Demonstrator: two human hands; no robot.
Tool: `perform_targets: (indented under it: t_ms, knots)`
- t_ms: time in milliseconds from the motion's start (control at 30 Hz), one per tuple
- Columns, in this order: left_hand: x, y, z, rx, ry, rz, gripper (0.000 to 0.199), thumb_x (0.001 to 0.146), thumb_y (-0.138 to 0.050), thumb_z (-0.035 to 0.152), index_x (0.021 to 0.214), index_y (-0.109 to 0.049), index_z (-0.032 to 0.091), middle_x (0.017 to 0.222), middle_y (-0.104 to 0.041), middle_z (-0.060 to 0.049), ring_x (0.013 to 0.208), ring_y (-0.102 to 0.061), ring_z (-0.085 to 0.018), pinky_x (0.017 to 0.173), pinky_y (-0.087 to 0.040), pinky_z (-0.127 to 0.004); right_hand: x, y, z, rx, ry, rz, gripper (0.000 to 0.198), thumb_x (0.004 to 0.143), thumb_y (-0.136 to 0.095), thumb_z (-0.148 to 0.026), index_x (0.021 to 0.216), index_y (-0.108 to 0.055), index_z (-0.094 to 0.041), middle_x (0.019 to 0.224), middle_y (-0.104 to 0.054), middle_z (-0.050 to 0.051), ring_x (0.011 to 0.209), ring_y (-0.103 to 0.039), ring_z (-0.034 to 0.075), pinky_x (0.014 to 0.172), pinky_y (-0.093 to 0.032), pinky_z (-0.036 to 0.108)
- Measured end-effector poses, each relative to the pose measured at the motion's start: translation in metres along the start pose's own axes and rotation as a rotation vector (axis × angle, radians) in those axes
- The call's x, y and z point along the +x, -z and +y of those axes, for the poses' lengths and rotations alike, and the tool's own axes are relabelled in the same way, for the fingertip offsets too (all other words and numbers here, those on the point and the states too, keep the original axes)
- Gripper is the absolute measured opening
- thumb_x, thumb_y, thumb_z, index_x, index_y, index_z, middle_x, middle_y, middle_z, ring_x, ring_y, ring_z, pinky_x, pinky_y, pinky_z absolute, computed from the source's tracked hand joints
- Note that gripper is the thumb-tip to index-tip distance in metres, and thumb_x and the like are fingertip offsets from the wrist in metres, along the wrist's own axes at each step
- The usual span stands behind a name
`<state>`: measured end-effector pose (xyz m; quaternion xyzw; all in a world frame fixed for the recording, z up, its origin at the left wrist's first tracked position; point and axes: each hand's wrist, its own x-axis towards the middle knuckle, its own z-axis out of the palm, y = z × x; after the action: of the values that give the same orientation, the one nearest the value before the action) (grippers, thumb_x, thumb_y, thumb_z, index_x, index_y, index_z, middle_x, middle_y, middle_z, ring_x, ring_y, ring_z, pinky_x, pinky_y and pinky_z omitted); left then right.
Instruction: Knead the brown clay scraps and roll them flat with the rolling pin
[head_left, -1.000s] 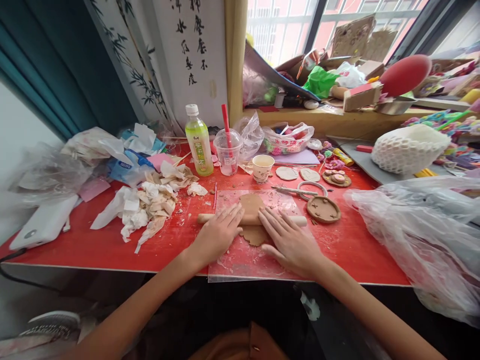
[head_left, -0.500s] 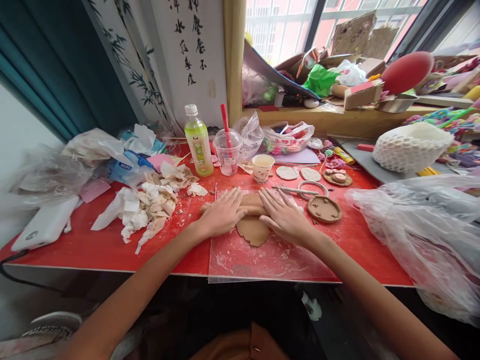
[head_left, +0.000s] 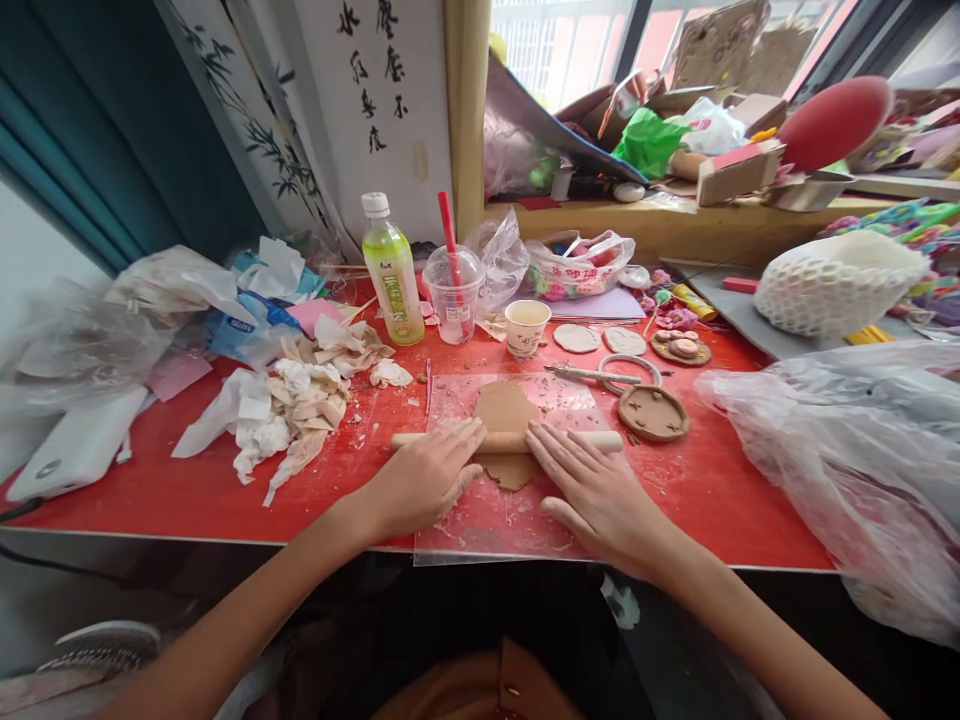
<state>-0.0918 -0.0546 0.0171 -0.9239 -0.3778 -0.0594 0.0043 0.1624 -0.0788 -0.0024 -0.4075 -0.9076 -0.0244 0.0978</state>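
A pale wooden rolling pin (head_left: 505,442) lies crosswise over a flat slab of brown clay (head_left: 504,404). The slab shows on both sides of the pin and has a ragged near edge. Beneath it is a clear plastic sheet (head_left: 480,540) on the red table. My left hand (head_left: 429,474) rests on the pin's left part, fingers stretched out flat. On the right part, my right hand (head_left: 592,490) also lies flat with its thumb spread. Neither hand wraps around the pin.
To the right are a round clay dish (head_left: 652,414), a ring (head_left: 628,372) and a thin tool (head_left: 589,376). Behind stand a paper cup (head_left: 526,332), a plastic cup (head_left: 454,300) and a drink bottle (head_left: 393,280). Crumpled tissues (head_left: 296,405) lie left; a plastic bag (head_left: 847,440) covers the right side.
Both hands have moved toward me, bringing the rolling pin nearer over the clay. More of the slab's far part now shows beyond the pin.
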Motion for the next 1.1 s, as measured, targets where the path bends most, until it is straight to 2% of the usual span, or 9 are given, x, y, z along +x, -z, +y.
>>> perform_targets:
  t_ms: [100,200,367,567,667,833,967,1100]
  knots:
    - [-0.014,0.004,0.009,0.013,-0.044,-0.017,0.048,0.097,-0.021,0.035,0.134,-0.039,0.010,0.141,-0.040,-0.011,0.133,-0.035,-0.019,0.108,-0.033,-0.034,-0.013,0.007,-0.007,0.035,0.033,-0.060,0.062,0.095,-0.025,-0.044,0.146,-0.009,-0.014,0.150,-0.018,0.006,0.139,-0.014,0.019,0.112,-0.026,0.041]
    - [-0.008,-0.003,0.005,0.038,-0.029,0.004,0.052,0.097,-0.021,0.038,0.137,-0.035,0.007,0.145,-0.033,-0.014,0.136,-0.027,-0.021,0.110,-0.028,-0.036,-0.004,0.004,0.001,0.032,0.037,-0.044,0.057,0.096,-0.022,-0.041,0.146,-0.010,-0.015,0.150,-0.019,0.006,0.139,-0.015,0.019,0.112,-0.024,0.043]
    - [0.034,-0.017,-0.029,0.066,0.090,0.010,0.065,0.094,-0.021,0.048,0.142,-0.022,0.004,0.149,-0.021,-0.017,0.139,-0.016,-0.024,0.114,-0.018,-0.040,0.044,-0.014,0.032,-0.052,-0.047,0.054,0.064,0.095,-0.021,-0.047,0.145,-0.015,-0.008,0.149,-0.022,0.013,0.139,-0.011,0.022,0.113,-0.017,0.045]
    - [0.081,-0.020,-0.071,0.066,0.154,-0.031,0.068,0.094,-0.010,0.050,0.141,-0.026,0.004,0.150,-0.019,-0.016,0.140,-0.015,-0.023,0.115,-0.014,-0.039,0.093,-0.024,0.064,-0.158,-0.144,0.106,0.068,0.094,-0.012,-0.049,0.145,-0.008,-0.004,0.152,-0.007,0.014,0.140,-0.001,0.021,0.114,-0.010,0.045]
    - [0.094,-0.022,-0.082,0.095,0.183,0.001,0.067,0.094,-0.013,0.048,0.138,-0.031,0.002,0.148,-0.024,-0.016,0.139,-0.018,-0.022,0.115,-0.012,-0.038,0.104,-0.027,0.075,-0.186,-0.142,0.147,0.067,0.094,-0.009,-0.050,0.145,0.003,-0.008,0.152,-0.004,0.013,0.140,0.003,0.020,0.113,-0.005,0.047]
    - [0.108,-0.028,-0.096,0.159,0.123,0.059,0.057,0.095,-0.020,0.038,0.134,-0.039,0.001,0.144,-0.034,-0.016,0.136,-0.026,-0.021,0.114,-0.016,-0.035,0.115,-0.031,0.086,-0.166,-0.178,0.223,0.067,0.094,-0.006,-0.050,0.143,0.019,-0.012,0.152,0.007,0.011,0.139,0.007,0.021,0.113,-0.003,0.049]
    - [0.115,-0.030,-0.105,0.177,0.115,0.072,0.053,0.095,-0.024,0.034,0.131,-0.042,0.000,0.140,-0.040,-0.017,0.132,-0.034,-0.023,0.110,-0.024,-0.035,0.127,-0.034,0.100,0.029,-0.362,0.297,0.062,0.093,0.001,-0.047,0.138,0.029,-0.016,0.152,0.014,0.008,0.139,0.009,0.022,0.112,-0.007,0.051]
    - [0.116,-0.025,-0.105,0.224,0.039,0.152,0.046,0.095,-0.024,0.029,0.118,-0.053,0.003,0.126,-0.054,-0.017,0.122,-0.044,-0.024,0.103,-0.032,-0.037,0.137,-0.038,0.114,0.206,-0.500,0.384,0.064,0.091,0.004,-0.051,0.139,0.028,-0.017,0.153,0.009,0.009,0.140,0.005,0.022,0.111,-0.012,0.052]
